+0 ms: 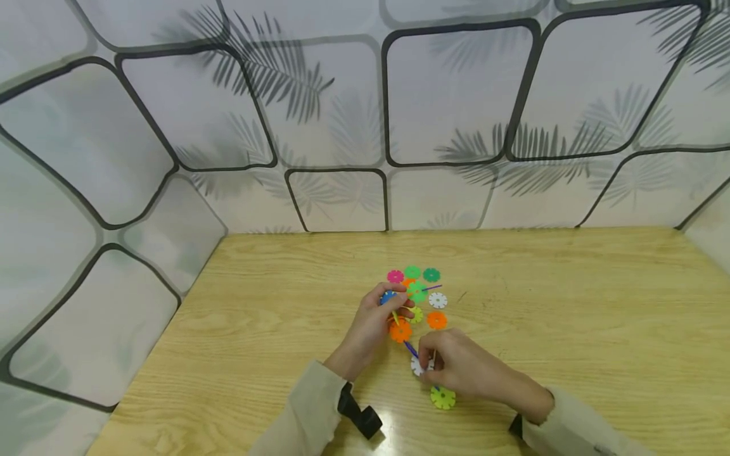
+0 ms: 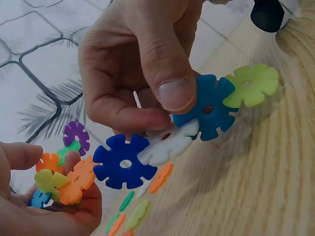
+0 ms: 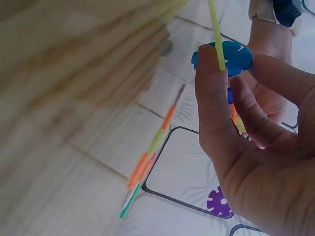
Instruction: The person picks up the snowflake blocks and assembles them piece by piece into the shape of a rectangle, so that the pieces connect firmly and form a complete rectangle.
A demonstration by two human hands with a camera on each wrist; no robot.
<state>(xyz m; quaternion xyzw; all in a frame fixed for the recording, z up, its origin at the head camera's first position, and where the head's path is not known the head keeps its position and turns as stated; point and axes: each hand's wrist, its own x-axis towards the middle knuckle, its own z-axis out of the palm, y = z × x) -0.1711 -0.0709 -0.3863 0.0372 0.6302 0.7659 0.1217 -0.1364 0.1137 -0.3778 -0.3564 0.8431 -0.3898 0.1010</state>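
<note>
Notched plastic discs are slotted together into a chain between both hands. My left hand (image 1: pixel 373 320) grips its far part, with a blue disc (image 1: pixel 389 297), a light green disc (image 1: pixel 417 292) and an orange disc (image 1: pixel 400 330) around the fingers. A purple disc (image 2: pixel 76 138) sticks out at that end. My right hand (image 1: pixel 464 364) pinches the nearer part by the white disc (image 2: pixel 170 143), thumb lying over the teal-blue disc (image 2: pixel 211 110). Beside the white one is a dark blue disc (image 2: pixel 110 164), close to the left hand's orange disc. A yellow-green disc (image 1: pixel 443 398) forms the near end.
Loose discs lie on the wooden table (image 1: pixel 599 316) beyond the hands: a pink disc (image 1: pixel 395 276), a green disc (image 1: pixel 412 272), a dark green disc (image 1: pixel 431 275), a white disc (image 1: pixel 438 300) and an orange disc (image 1: pixel 436 320). A patterned wall (image 1: pixel 342 126) stands behind.
</note>
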